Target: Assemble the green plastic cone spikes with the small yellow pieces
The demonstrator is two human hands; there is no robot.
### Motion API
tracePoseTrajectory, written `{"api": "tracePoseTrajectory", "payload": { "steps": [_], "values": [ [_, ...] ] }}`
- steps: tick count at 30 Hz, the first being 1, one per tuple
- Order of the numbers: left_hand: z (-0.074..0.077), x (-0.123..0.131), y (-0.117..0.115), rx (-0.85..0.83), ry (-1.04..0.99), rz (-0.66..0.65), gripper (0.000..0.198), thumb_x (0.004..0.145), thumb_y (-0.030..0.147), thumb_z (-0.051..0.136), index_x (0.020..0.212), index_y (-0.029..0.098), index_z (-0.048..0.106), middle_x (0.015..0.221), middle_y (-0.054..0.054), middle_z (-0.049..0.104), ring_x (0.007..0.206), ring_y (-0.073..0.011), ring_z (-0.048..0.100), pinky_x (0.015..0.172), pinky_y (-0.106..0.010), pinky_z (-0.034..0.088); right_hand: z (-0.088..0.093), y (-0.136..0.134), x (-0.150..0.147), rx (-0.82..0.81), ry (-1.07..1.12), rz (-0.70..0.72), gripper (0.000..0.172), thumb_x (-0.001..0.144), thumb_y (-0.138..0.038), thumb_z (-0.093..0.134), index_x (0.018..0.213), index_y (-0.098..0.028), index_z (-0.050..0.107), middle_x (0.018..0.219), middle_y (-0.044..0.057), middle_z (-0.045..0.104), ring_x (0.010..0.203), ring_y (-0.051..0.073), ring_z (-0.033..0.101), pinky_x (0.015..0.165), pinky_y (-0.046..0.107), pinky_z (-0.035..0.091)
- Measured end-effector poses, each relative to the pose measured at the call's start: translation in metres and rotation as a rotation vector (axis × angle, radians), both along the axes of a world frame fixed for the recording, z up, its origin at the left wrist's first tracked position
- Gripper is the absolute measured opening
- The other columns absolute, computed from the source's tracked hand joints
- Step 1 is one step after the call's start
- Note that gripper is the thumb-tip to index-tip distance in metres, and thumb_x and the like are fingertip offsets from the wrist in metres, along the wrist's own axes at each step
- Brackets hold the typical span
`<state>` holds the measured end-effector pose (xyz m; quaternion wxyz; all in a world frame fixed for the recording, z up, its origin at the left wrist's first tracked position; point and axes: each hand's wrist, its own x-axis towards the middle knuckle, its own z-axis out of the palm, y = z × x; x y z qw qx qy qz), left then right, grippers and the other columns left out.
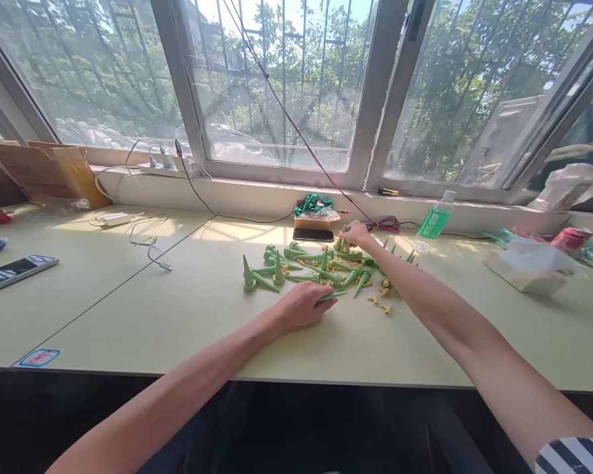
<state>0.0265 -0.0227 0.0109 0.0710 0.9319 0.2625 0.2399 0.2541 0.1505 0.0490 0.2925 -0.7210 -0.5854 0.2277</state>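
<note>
My left hand (304, 305) is closed round a green plastic plant-watering spike (333, 296), its pointed end sticking out to the right. At the far side of the pile, my right hand (357, 234) reaches over with its fingertips closed at the top of a green piece (344, 245) among the upright ones. Between and around both hands lies a loose pile of similar green spikes (304, 278). Two spikes (248, 274) stand point-up at the left. Small yellow valve pieces (386, 309) lie scattered among them and in front on the right.
Behind the pile are a black phone (313, 235) and a small box (317, 222) with green tangled material. A bottle with a green label (435, 222) stands back right, near a tissue box (528, 270). Cables (151, 247) and another phone (17, 273) lie left.
</note>
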Motion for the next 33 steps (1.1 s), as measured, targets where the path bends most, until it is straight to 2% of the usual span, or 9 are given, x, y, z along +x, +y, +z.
{"api": "tracePoseTrajectory", "payload": {
  "steps": [6, 13, 18, 22, 26, 33],
  "values": [
    [-0.0001, -0.0002, 0.0002, 0.003, 0.006, -0.005, 0.032, 0.097, 0.03, 0.046, 0.067, 0.019, 0.048, 0.058, 0.001, 0.049, 0.053, -0.0129, 0.045, 0.054, -0.026, 0.027, 0.0017, -0.0026, 0.0013, 0.076, -0.163, -0.007, 0.017, 0.067, -0.017, 0.079, 0.073, -0.009, 0.066, 0.05, 0.008, 0.064, 0.05, 0.021, 0.067, 0.052, 0.026, 0.057],
    [0.0001, -0.0001, 0.0, -0.003, -0.007, -0.007, 0.033, 0.097, 0.031, 0.046, 0.067, 0.018, 0.049, 0.059, 0.001, 0.049, 0.053, -0.0129, 0.046, 0.054, -0.026, 0.028, 0.0009, -0.004, 0.0035, 0.071, -0.164, -0.032, 0.017, 0.071, -0.018, 0.077, 0.077, -0.007, 0.065, 0.057, 0.011, 0.066, 0.048, 0.021, 0.067, 0.047, 0.027, 0.057],
    [-0.0008, -0.0001, 0.0003, 0.008, -0.003, -0.004, 0.033, 0.097, 0.031, 0.046, 0.067, 0.018, 0.048, 0.059, 0.001, 0.049, 0.053, -0.0127, 0.045, 0.054, -0.027, 0.027, -0.0009, -0.0015, 0.0065, 0.058, -0.126, -0.049, 0.031, 0.069, -0.031, 0.082, 0.08, -0.008, 0.064, 0.068, 0.014, 0.068, 0.048, 0.02, 0.067, 0.041, 0.026, 0.055],
    [-0.002, -0.0002, 0.0008, 0.009, -0.018, -0.007, 0.033, 0.097, 0.031, 0.046, 0.066, 0.019, 0.049, 0.058, 0.001, 0.049, 0.053, -0.0128, 0.046, 0.054, -0.027, 0.028, 0.0014, -0.0016, 0.007, 0.042, -0.118, -0.076, 0.046, 0.061, -0.042, 0.087, 0.08, -0.008, 0.063, 0.081, 0.018, 0.069, 0.05, 0.02, 0.068, 0.037, 0.025, 0.054],
    [-0.0023, -0.0001, 0.0009, 0.015, -0.011, -0.007, 0.033, 0.097, 0.031, 0.046, 0.067, 0.019, 0.05, 0.059, 0.001, 0.05, 0.053, -0.013, 0.046, 0.054, -0.027, 0.028, 0.0052, -0.004, 0.0065, 0.015, -0.127, -0.105, 0.054, 0.055, -0.048, 0.089, 0.08, -0.008, 0.063, 0.086, 0.02, 0.069, 0.053, 0.021, 0.069, 0.037, 0.025, 0.053],
    [-0.0002, 0.0, 0.0002, 0.007, 0.003, -0.005, 0.033, 0.097, 0.031, 0.046, 0.067, 0.019, 0.049, 0.059, 0.001, 0.05, 0.054, -0.0134, 0.047, 0.054, -0.027, 0.028, 0.0072, -0.0064, 0.005, -0.058, -0.073, -0.1, 0.056, 0.064, -0.046, 0.085, 0.092, -0.004, 0.062, 0.086, 0.021, 0.068, 0.051, 0.02, 0.067, 0.038, 0.027, 0.054]
  ]
}}
